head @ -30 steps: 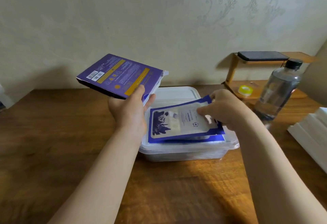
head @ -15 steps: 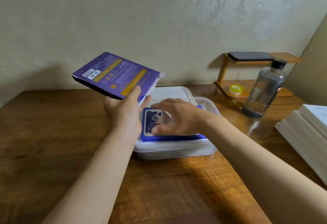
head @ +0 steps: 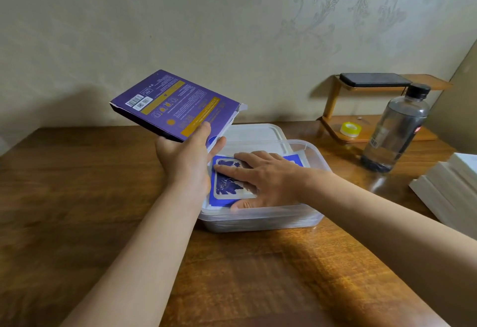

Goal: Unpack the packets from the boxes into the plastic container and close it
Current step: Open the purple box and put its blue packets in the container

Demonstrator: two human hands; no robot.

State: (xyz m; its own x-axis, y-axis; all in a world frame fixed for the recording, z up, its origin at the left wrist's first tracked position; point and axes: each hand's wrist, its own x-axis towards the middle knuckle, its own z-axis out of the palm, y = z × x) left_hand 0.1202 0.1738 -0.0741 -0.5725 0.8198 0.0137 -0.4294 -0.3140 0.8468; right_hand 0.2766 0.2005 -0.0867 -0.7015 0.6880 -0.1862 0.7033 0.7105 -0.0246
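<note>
Packets (head: 227, 184): blue, lying flat inside the container (head: 258, 219), at the middle of the table (head: 77, 184). Head view, the only one. Pressed from above by the right hand (head: 268, 182), palm down, fingers straight and spread on the top packet, gripping nothing; likely done to seat the stack below the rim and leave room for closing. Up and to the left, just over the container's far-left corner: the box (head: 175, 104), purple, tilted, open end turned toward the container. Grasped at its near edge by the left hand (head: 185, 156), thumb on top, fingers curled beneath; probably kept aloft to stay clear of the pressing hand. Emptied or not: cannot tell. Just behind the container: the lid (head: 255, 131), flat on the table, not yet fitted. Far right: a bottle (head: 397, 130). Near right edge: a white stack (head: 449, 192), perhaps more boxes.
</note>
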